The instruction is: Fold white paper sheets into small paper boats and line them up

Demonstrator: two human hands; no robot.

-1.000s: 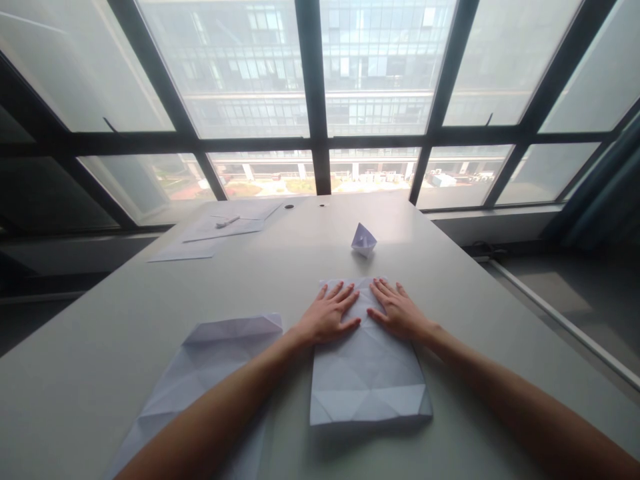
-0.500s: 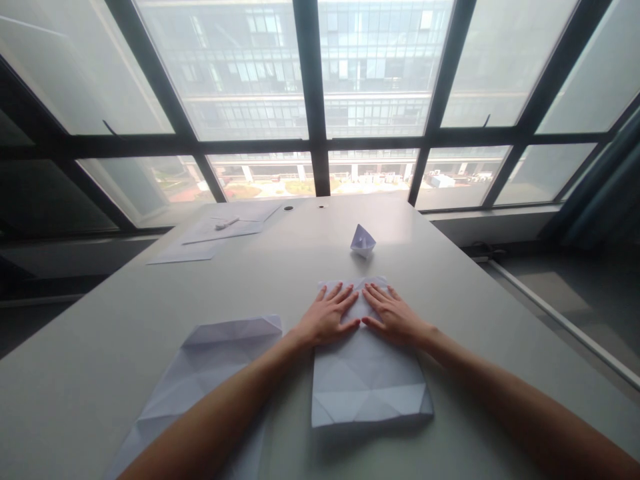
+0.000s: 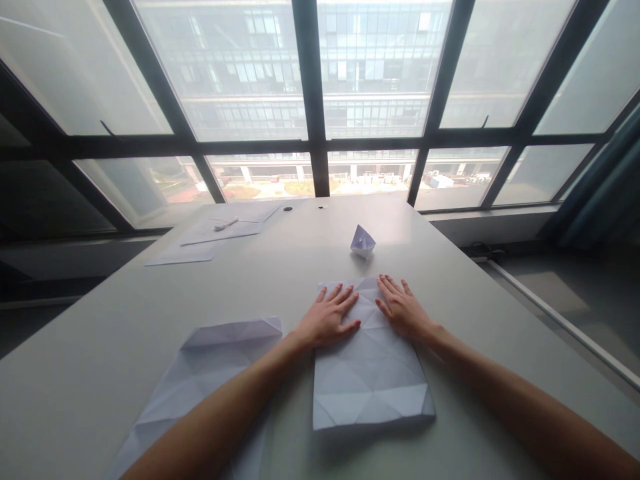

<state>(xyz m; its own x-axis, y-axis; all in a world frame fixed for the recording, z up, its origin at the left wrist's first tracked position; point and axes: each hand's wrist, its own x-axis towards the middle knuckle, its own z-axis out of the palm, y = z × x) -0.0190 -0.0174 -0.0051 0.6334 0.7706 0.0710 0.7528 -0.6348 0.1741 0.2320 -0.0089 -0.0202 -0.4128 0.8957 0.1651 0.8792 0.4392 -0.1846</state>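
Observation:
A creased white paper sheet (image 3: 367, 370) lies flat on the grey table (image 3: 280, 280) in front of me. My left hand (image 3: 327, 317) rests flat on the sheet's far left part, fingers spread. Flat as well, my right hand (image 3: 403, 308) presses the far right corner of the same sheet. A small folded paper boat (image 3: 363, 241) stands on the table just beyond both hands.
A second creased sheet (image 3: 200, 380) lies under my left forearm at the near left. Loose papers with a small white object (image 3: 227, 223) sit at the table's far left. Tall windows run behind the table; its right edge drops to a floor rail.
My right hand has slid to the right along the sheet's far edge, away from my left hand. The left hand stays put.

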